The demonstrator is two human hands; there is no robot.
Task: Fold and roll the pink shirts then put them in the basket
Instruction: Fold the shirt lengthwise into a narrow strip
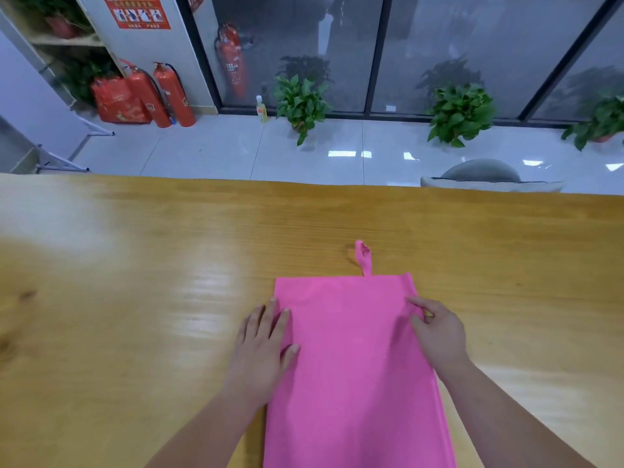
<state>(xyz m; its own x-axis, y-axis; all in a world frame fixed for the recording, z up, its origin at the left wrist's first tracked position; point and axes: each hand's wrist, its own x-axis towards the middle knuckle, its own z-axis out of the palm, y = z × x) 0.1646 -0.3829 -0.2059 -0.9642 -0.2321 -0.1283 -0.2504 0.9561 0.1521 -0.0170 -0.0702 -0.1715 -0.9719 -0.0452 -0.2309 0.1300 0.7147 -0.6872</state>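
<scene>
A pink shirt [351,359] lies flat on the wooden table [169,265], folded into a long narrow strip that runs from the near edge toward the middle. A thin pink strap sticks out past its far edge. My left hand [265,342] rests flat with straight fingers on the shirt's left edge. My right hand [439,329] sits at the right edge near the far corner, fingers curled and pinching the fabric there. No basket is in view.
Beyond the table's far edge stands a grey chair back [483,173]. Potted plants [300,103], a bottle [261,109] and red fire extinguishers [172,96] stand on the tiled floor by the glass wall.
</scene>
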